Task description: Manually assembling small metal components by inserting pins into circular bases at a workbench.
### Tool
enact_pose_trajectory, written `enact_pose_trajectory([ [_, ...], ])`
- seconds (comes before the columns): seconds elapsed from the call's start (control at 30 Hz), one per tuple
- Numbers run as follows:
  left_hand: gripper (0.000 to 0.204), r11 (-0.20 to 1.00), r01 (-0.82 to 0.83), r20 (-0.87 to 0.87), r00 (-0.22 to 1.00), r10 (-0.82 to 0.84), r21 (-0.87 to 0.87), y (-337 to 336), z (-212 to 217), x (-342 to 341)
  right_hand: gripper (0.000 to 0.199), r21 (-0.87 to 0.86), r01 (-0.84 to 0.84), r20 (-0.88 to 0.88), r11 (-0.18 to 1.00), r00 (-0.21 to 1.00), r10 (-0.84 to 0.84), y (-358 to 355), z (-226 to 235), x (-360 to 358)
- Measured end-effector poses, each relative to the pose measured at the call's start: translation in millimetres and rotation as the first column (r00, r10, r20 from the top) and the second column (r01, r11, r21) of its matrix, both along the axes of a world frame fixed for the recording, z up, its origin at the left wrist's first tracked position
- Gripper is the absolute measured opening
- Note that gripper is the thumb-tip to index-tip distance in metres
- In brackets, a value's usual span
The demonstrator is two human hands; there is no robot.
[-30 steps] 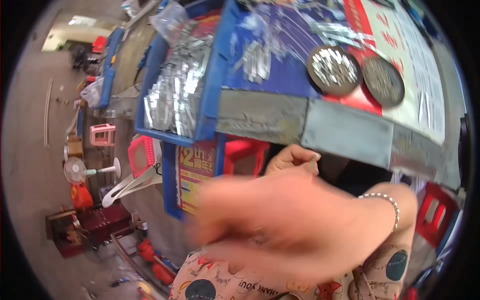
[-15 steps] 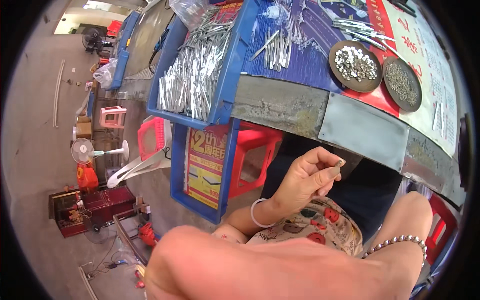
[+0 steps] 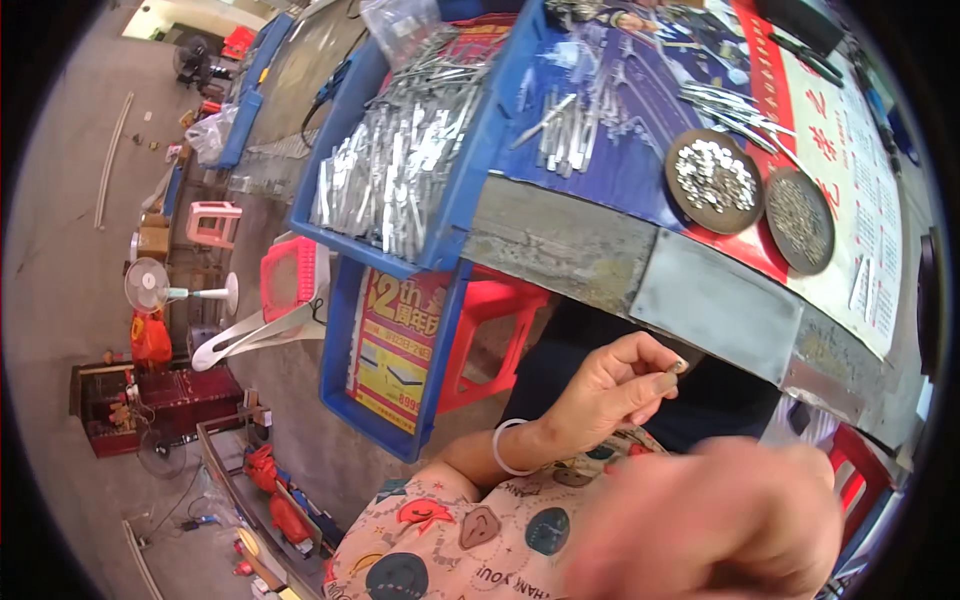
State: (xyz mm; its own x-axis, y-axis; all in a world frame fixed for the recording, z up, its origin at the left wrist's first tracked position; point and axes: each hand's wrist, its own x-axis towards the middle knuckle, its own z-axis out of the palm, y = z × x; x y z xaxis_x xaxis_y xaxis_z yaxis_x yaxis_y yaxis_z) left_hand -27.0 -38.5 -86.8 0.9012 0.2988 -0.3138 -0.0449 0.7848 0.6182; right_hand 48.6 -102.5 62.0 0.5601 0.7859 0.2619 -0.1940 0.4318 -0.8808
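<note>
My left hand, a pale bangle at its wrist, is raised before the table edge. Its thumb and forefinger pinch a tiny metal piece, too small to name more exactly. Close to the camera at lower right, my right hand is a blur, and its fingers cannot be made out. On the table beyond, a brown dish holds small shiny discs. Beside it, a second dish holds many tiny metal pieces. Slim metal strips fill a blue crate at the left.
The table's metal edge runs in front of me. More strips lie in bunches on the printed table cover. Below the crate stand another blue bin and a red stool. A white fan stands farther left.
The right arm that crossed the lower view has drawn back to the right, its hand now blurred there. My left hand keeps its pinch. The whole view has shifted slightly.
</note>
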Motion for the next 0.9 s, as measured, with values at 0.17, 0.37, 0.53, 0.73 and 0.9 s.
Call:
enact_pose_trajectory([
  [0.17, 0.014, 0.998, -0.051, -0.049, 0.997, 0.053, 0.043, 7, -1, -8, 0.014, -0.263, 0.215, -0.02, 0.941, 0.973, -0.229, -27, -56, 47],
  [0.37, 0.015, 0.982, -0.04, -0.083, 0.995, 0.056, 0.184, 10, -4, -6, 0.018, -0.424, 0.174, 0.14, 0.889, 0.982, -0.126, -53, -126, 36],
  [0.53, 0.02, 0.955, -0.001, -0.007, 1.0, 0.004, 0.298, -1, -7, 2, 0.016, -0.36, 0.287, 0.36, 0.888, 0.92, -0.152, -54, -142, 31],
  [0.73, 0.024, 0.922, 0.05, 0.038, 0.997, -0.07, 0.384, -9, -7, -3, 0.019, -0.233, 0.362, 0.506, 0.903, 0.838, -0.206, -58, -144, 32],
  [0.9, 0.026, 0.912, 0.046, 0.065, 0.995, -0.079, 0.408, -15, -9, -2, 0.016, -0.236, 0.397, 0.485, 0.887, 0.839, -0.246, -61, -147, 30],
])
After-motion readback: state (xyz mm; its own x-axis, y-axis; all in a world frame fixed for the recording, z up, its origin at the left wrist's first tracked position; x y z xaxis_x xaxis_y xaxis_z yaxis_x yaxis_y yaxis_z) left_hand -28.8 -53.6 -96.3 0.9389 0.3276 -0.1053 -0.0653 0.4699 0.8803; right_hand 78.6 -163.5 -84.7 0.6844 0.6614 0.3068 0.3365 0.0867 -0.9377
